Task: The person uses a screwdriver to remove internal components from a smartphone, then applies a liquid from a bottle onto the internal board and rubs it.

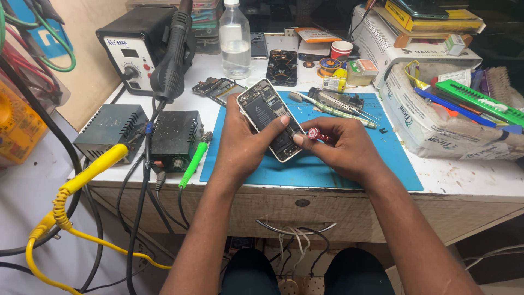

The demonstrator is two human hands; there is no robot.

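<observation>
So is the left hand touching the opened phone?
Touching. The head view shows the left hand wrapped around the opened phone, thumb lying across its exposed inside, fingers behind its left edge.

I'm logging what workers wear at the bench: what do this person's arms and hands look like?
Both forearms are bare with no sleeves in view. The left hand and right hand have no gloves, and no rings, watch or wrist strap can be seen. Fingernails are short.

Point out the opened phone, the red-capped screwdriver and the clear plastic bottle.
opened phone (pixel 263 109): head view, on its exposed battery.
red-capped screwdriver (pixel 314 134): head view, on the red end cap.
clear plastic bottle (pixel 235 46): head view, on its body.
</observation>
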